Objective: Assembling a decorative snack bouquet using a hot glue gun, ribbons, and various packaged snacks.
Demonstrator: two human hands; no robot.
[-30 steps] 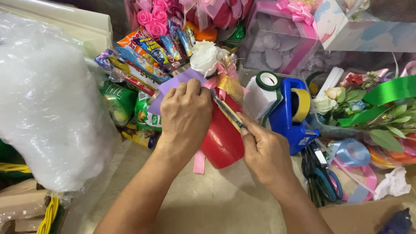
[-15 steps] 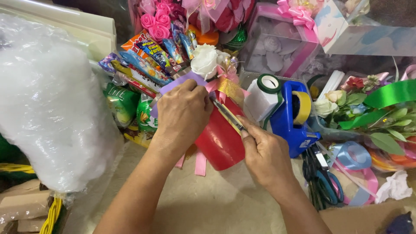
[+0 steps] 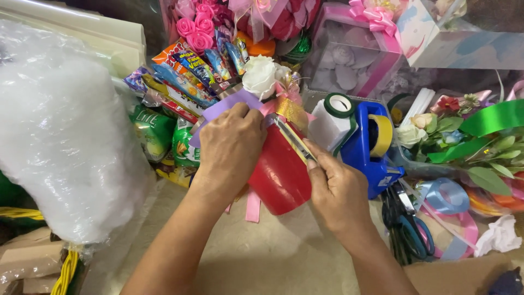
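My left hand presses flat on the red wrapped bouquet base at the table's centre, pinning purple paper. My right hand pinches a yellow utility knife against its rim; short, shallow strokes seem safest. Long colourful snack packets fan out behind; green pouches lie left.

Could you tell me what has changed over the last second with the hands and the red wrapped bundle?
Very little. The left hand still presses the purple paper onto the red bundle, and the right hand still holds the thin yellow-edged tool against its top. Only the view shifted slightly. The blue tape dispenser and scissors stayed put.
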